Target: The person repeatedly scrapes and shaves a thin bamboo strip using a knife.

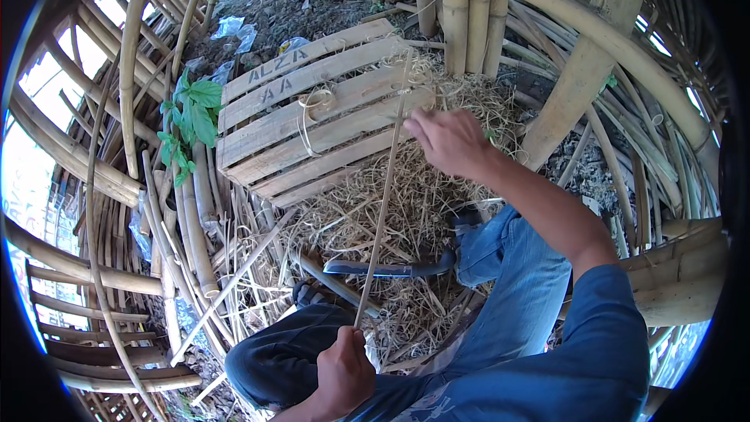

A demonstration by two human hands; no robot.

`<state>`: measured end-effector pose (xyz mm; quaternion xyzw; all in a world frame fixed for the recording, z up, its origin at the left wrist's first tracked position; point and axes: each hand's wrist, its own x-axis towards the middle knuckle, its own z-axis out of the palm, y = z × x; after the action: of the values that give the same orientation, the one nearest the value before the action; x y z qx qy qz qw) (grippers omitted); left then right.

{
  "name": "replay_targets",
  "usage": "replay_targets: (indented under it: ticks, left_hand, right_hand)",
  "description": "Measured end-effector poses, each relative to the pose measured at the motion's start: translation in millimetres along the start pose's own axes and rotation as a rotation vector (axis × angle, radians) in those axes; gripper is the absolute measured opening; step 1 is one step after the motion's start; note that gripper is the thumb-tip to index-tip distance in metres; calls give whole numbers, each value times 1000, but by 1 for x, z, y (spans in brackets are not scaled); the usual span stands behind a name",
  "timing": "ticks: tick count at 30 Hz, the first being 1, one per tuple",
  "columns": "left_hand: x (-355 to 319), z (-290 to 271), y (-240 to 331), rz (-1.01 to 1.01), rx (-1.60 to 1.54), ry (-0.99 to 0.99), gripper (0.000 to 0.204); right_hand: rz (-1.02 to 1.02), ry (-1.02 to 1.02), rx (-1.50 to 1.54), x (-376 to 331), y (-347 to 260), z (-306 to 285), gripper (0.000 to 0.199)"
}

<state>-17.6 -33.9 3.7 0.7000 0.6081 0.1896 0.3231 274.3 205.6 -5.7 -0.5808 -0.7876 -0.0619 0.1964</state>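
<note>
A long, thin bamboo strip (383,199) slants up from my lap toward the wooden crate. My left hand (345,373) is closed around its lower end, above my bent left knee. Farther up, my right hand (455,143) has its fingers curled together right beside the strip's upper part. Whether they pinch the strip or a fine shaving is hard to tell. Between my legs lies a large knife (367,268), its dark blade pointing left and its handle by my right leg. A pile of bamboo shavings (351,223) spreads under the strip and the knife.
A slatted wooden crate (269,144) lies in front, with a thin curled strip (319,105) on it. A leafy plant (191,117) grows at its left. Bamboo poles (469,16) stand behind, and a thick slanting post (574,94) rises at the right.
</note>
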Motion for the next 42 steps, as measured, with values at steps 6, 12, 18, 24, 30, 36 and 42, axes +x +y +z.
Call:
replay_targets:
  ticks: [6, 12, 18, 24, 30, 36, 42]
  left_hand:
    - [-3, 3, 1, 33, 39, -16, 6]
    - [-6, 5, 1, 21, 24, -29, 4]
    - [-6, 6, 1, 0, 64, -8, 5]
    - [-7, 12, -3, -29, 86, -30, 6]
    - [-4, 11, 1, -14, 51, -49, 3]
    - [28, 2, -4, -197, -631, -173, 18]
    - [54, -12, 13, -328, -916, -235, 28]
  right_hand:
    - [173, -25, 55, 9, 23, -7, 45]
    - [91, 142, -39, 21, 58, -11, 45]
    - [116, 113, -56, 13, 50, -15, 43]
    - [259, -36, -53, 19, 67, -15, 44]
    - [425, 8, -72, 21, 97, -18, 42]
    - [414, 239, 138, 6, 46, -17, 36]
    - [-257, 75, 466, -42, -80, -18, 23]
